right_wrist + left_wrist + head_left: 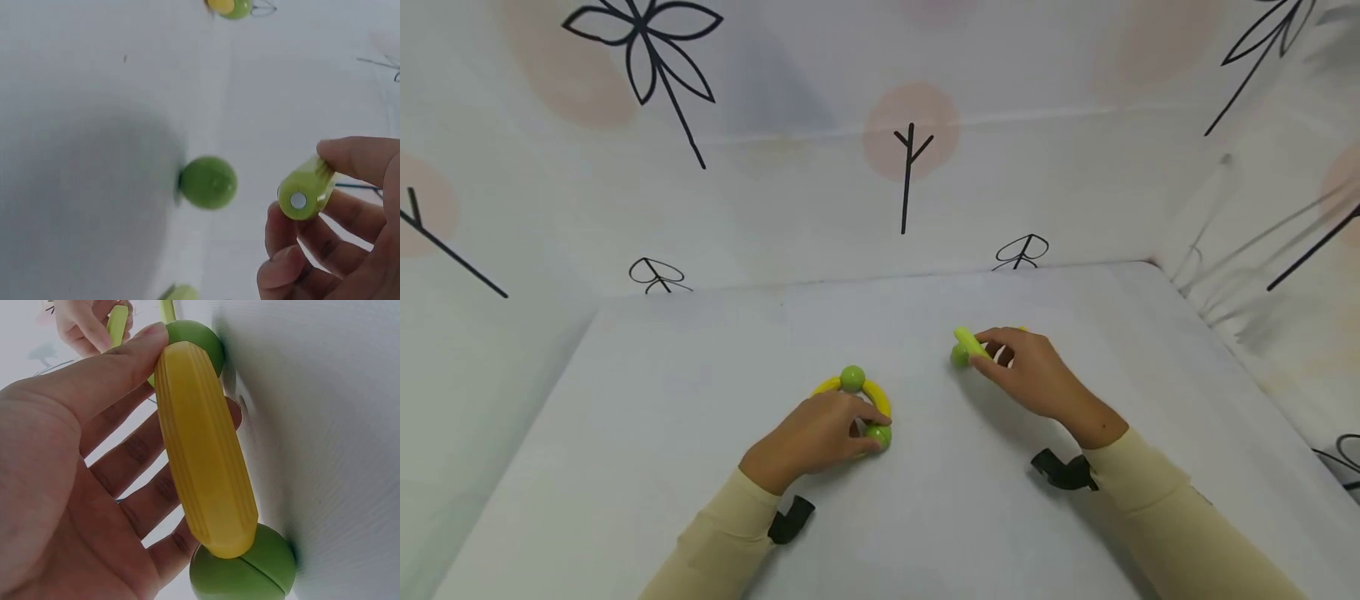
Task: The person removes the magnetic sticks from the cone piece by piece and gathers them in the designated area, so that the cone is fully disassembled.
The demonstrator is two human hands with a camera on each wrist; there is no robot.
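Note:
A ring of yellow curved rods (877, 395) and green balls lies on the white table, partly covered by my left hand (823, 427). With thumb and fingers, that hand pinches a green ball (878, 436) at the ring's near right. A ribbed yellow rod (203, 450) spans two green balls in the left wrist view, beside the palm. My right hand (1026, 371) pinches a short yellow-green rod (306, 187) above the table; a round silver magnet (298, 200) shows in its end. Just beyond the rod sits a loose green ball (209, 182) on the table.
A yellow-green piece (1024, 329) shows behind the right hand, mostly hidden. The white table (700, 350) meets a cloth backdrop (775, 208) with black plant drawings at the back. Black wrist mounts (792, 520) hang below both sleeves.

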